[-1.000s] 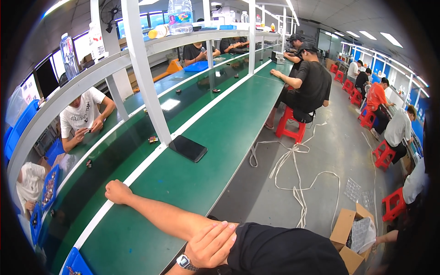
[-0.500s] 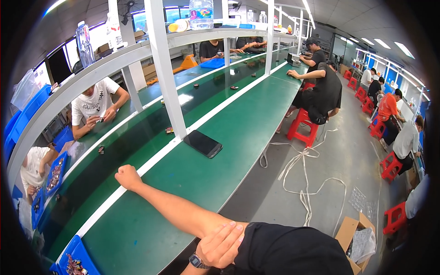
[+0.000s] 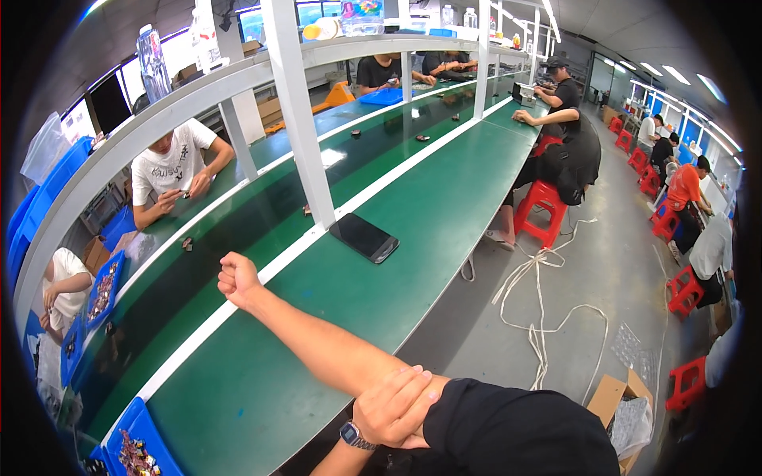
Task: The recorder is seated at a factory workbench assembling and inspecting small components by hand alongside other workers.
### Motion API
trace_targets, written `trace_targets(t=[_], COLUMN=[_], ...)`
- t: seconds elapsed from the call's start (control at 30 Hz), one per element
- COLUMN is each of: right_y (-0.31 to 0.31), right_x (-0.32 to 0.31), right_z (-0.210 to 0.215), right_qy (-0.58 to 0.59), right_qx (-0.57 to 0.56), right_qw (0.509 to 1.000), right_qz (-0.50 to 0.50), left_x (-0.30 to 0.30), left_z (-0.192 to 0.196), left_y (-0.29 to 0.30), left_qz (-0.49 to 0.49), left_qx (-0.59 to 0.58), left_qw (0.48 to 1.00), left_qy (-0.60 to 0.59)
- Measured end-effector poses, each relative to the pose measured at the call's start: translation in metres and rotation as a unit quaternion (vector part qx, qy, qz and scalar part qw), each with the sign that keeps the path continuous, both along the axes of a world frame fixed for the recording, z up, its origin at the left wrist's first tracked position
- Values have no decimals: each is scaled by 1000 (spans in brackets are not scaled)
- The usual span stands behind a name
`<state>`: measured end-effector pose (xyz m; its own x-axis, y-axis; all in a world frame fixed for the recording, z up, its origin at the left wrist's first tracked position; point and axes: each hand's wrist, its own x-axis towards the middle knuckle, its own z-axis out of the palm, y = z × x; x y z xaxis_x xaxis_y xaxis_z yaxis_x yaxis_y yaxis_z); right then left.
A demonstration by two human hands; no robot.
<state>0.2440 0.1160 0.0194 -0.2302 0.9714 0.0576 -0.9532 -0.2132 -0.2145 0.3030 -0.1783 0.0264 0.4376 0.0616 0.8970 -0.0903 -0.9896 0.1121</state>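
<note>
My right arm reaches leftward across the green worktop point(image 3: 278, 373), and my right hand point(image 3: 238, 278) is curled into a fist near the white rail point(image 3: 194, 341) at the belt's edge. Nothing shows in that fist. My left hand point(image 3: 397, 408), with a watch point(image 3: 350, 433) on its wrist, is wrapped round my right forearm point(image 3: 333, 341) close to the elbow, just below the black sleeve point(image 3: 508, 428). A black smartphone point(image 3: 365, 238) lies on the worktop beyond the fist, beside a white post point(image 3: 298, 119).
Small parts point(image 3: 187, 244) sit on the dark green belt point(image 3: 262, 214). A blue bin point(image 3: 163, 436) of small parts stands near left. Workers sit across the belt and farther along. Right of the bench are red stools point(image 3: 542, 210), white cords point(image 3: 540, 317) and a cardboard box point(image 3: 607, 397).
The view has shifted slightly. My right fist has turned, showing more of its curled fingers. My left hand keeps its hold on the forearm. Parts on the belt have changed position.
</note>
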Motion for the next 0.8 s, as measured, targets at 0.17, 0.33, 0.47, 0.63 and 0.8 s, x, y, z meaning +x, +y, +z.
trace_targets(t=[0.17, 0.33, 0.47, 0.63, 0.8], right_y=[3, -11, -6, -13, -16], right_x=[-2, -10, 6, -7, -11], right_z=[-10, -12, -15, -14, -11], right_qy=[-92, -233, -253, -267, -356], right_qx=[10, 15, 64, 101, 109], right_qw=[996, 972, 965, 958, 928], right_qz=[-15, -39, -24, 3, 6], left_x=[-17, -28, -28, -44, -50], left_z=[-6, -15, -17, -33, -25], left_y=[2, -4, -6, 2, 4], left_qz=[15, -15, -46, -7, 25], left_qx=[-6, -25, -38, -52, -89], left_qw=[999, 997, 996, 997, 992], left_qy=[44, 67, 65, 55, 87])
